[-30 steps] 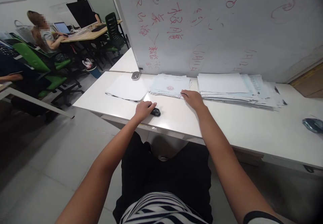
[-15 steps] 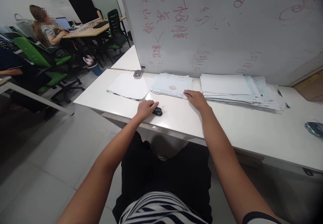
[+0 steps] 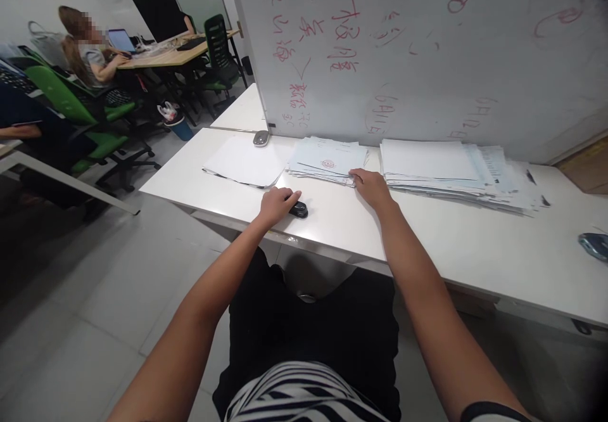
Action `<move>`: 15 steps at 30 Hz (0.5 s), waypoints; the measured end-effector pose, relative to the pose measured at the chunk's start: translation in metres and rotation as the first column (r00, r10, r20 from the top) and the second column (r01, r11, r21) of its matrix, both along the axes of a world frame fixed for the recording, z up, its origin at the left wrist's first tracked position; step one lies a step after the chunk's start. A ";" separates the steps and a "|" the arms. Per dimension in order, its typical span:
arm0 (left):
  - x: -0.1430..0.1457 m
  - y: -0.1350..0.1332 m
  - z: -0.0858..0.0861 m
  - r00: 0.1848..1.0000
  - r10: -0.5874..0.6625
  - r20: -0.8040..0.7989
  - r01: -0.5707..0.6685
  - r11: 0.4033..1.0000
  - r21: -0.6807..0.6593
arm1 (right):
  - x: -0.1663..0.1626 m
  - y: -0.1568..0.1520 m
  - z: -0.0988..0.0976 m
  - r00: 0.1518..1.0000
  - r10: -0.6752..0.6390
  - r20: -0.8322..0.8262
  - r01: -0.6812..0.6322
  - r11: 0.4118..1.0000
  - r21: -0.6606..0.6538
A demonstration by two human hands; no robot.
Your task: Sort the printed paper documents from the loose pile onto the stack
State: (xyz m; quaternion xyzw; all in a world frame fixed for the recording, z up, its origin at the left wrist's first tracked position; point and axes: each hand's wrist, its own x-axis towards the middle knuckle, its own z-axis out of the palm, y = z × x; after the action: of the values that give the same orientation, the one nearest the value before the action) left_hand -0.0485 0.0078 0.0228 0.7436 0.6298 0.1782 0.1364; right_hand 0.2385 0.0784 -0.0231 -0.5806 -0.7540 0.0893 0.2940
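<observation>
My left hand (image 3: 279,204) is closed over a black stapler (image 3: 299,209) on the white table, and the stapler's end shows to the right of my fingers. My right hand (image 3: 371,187) pinches the near right corner of a stack of papers (image 3: 323,154) whose top sheet carries a red round stamp. Along the stack's near edge a dark gap shows under the top sheet. To the left lies a pile of blank white sheets (image 3: 247,161). A thicker, uneven pile of papers (image 3: 427,159) spreads out to the right of my right hand.
A whiteboard (image 3: 418,61) with red writing stands along the table's (image 3: 475,244) far side. A grey mouse-like object (image 3: 261,138) sits by the board, and a dark shiny object (image 3: 593,244) at the far right. People sit at desks to the left, near green chairs (image 3: 57,92).
The near edge of the top stamped sheet has come up slightly at my right hand. My left hand stays on the stapler. The view has shifted a little.
</observation>
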 end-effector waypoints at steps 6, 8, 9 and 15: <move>-0.001 0.000 -0.001 1.000 0.001 0.008 -0.001 1.000 0.002 | -0.003 -0.001 0.001 0.999 -0.026 0.042 0.026 0.999 0.022; -0.001 0.000 -0.001 1.000 0.004 0.008 -0.004 1.000 0.004 | -0.003 -0.002 0.002 0.999 -0.027 0.045 0.026 0.999 0.025; -0.001 0.000 -0.001 1.000 0.005 0.008 -0.005 1.000 0.004 | -0.003 -0.002 0.002 0.998 -0.026 0.048 0.025 0.999 0.028; -0.001 0.000 -0.001 1.000 -0.012 0.017 0.012 1.000 0.015 | -0.006 -0.003 0.005 0.998 -0.053 0.035 0.053 0.998 0.018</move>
State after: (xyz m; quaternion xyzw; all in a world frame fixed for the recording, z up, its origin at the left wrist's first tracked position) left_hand -0.0497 0.0075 0.0215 0.7470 0.6227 0.1884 0.1371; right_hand 0.2320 0.0754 -0.0180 -0.5992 -0.7443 0.0645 0.2877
